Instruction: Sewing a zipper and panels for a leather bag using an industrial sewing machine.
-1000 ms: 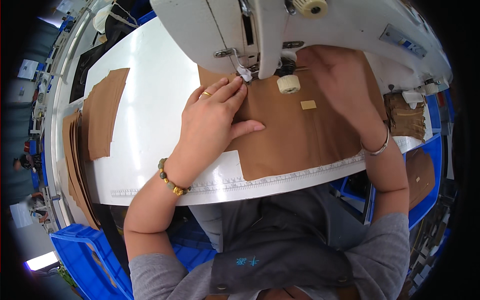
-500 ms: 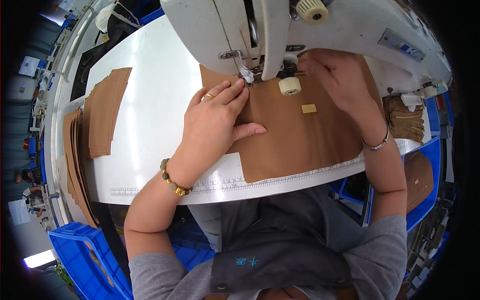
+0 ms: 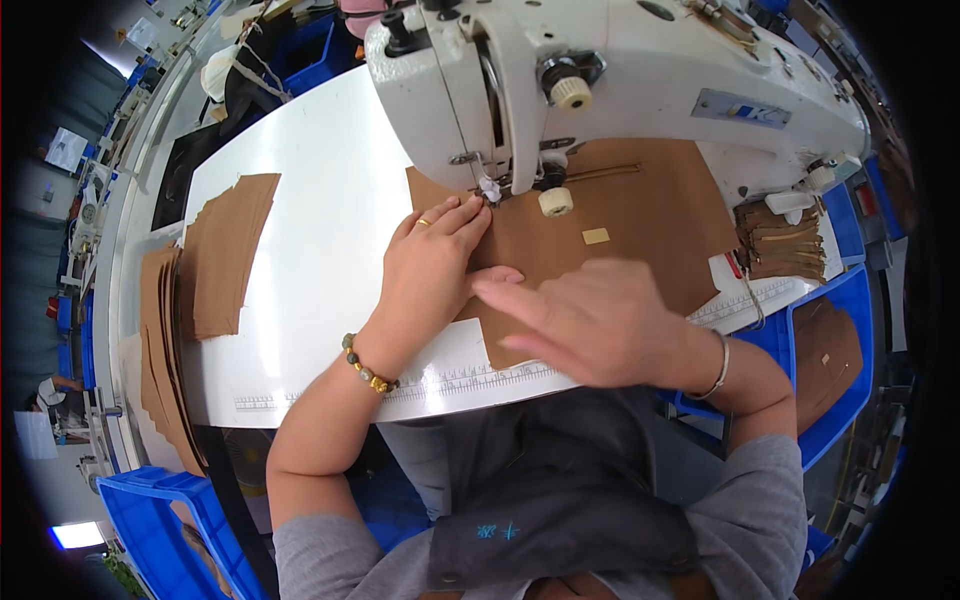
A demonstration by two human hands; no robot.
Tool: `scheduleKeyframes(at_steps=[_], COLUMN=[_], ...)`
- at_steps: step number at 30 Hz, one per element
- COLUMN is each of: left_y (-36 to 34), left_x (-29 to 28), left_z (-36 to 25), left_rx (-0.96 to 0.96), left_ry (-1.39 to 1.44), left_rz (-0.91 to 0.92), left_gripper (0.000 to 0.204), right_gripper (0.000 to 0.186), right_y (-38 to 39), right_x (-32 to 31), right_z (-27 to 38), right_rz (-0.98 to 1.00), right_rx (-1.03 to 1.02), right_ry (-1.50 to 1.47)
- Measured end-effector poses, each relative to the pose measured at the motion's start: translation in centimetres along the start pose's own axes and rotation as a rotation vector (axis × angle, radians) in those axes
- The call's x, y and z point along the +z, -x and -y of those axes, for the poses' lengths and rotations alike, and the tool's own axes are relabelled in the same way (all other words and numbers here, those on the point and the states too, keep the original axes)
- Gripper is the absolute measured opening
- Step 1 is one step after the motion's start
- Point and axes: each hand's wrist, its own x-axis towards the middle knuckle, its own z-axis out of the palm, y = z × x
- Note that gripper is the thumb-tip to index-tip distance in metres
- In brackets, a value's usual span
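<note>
A brown fabric panel [image 3: 650,225] lies under the needle area of a white sewing machine [image 3: 440,110]. It carries a small yellow patch [image 3: 596,236] and a narrow slit-like strip [image 3: 603,174] behind the presser foot's side. My left hand [image 3: 432,262] rests flat on the panel's left part, fingers stretched out, the tips close beside the needle. Over the panel's near part is my right hand [image 3: 595,325], slightly blurred. Its forefinger and thumb are apart, pointing left toward my left thumb, and nothing shows between them; its other fingers are partly hidden.
Stacks of brown cut pieces [image 3: 228,255] lie at the table's left, some hanging over its edge. Small brown strips [image 3: 785,240] are piled on the right. Blue bins [image 3: 160,510] stand below left and right; the right one [image 3: 850,395] holds brown pieces. A ruler strip [image 3: 450,385] follows the front edge.
My right hand has come from the panel's far right, beside the machine, down and left to near my left hand. My left hand stays by the needle. The whole view has shifted slightly.
</note>
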Motion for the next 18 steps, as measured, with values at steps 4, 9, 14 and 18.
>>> scheduleKeyframes(at_steps=[4, 9, 14, 18], left_y=[0.0, -0.5, -0.7, -0.8], left_x=[-0.3, -0.1, -0.4, 0.0], left_z=[0.3, -0.1, -0.8, -1.8], left_rx=[-0.019, -0.084, -0.125, -0.123], left_ry=[0.031, 0.251, 0.33, 0.36], left_rz=[0.045, -0.009, 0.008, 0.013], left_gripper=[0.059, 0.042, 0.041, 0.039], right_gripper=[0.094, 0.113, 0.098, 0.067], right_y=[-2.0, -7.7, -8.4, -6.3], right_x=[2.4, 3.9, 5.2, 4.5], right_z=[3.4, 3.6, 4.7, 4.3], right_rz=[-0.105, -0.423, -0.604, -0.6], right_rx=[0.276, 0.502, 0.476, 0.337], right_ry=[-0.224, -0.268, -0.668, -0.405])
